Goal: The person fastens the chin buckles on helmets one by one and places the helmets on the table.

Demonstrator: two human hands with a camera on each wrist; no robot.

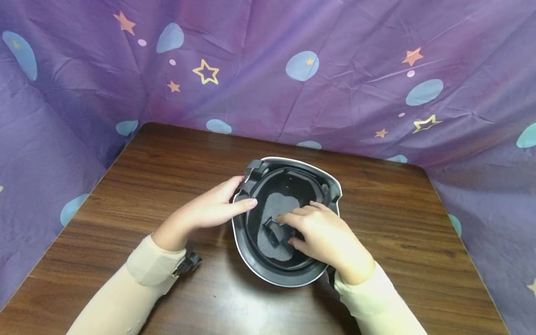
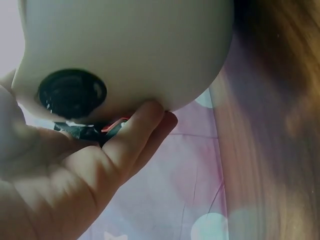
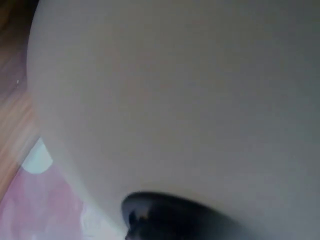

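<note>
A white-shelled helmet [image 1: 251,272] lies upside down on the table, its black lining facing up. My left hand [image 1: 211,204] grips its left rim, thumb over the inner edge and fingers outside. In the left wrist view, those fingers touch the pale shell [image 2: 135,55] below a round black disc [image 2: 72,93]. My right hand [image 1: 324,232] reaches inside from the right, fingers loosely bent and thumb apart from the index finger. Its index fingertip is at a black strap with a buckle [image 1: 274,229], lying over the grey mesh padding [image 1: 281,202]. The right wrist view shows mostly shell [image 3: 165,100], hiding the fingers.
The brown wooden table [image 1: 167,163] extends around the helmet. A purple curtain [image 1: 259,83] with stars and blue spots hangs behind and beside it. Another black disc [image 3: 170,215] sits on the shell's right side. A black clip [image 1: 188,264] is fastened at my left wrist.
</note>
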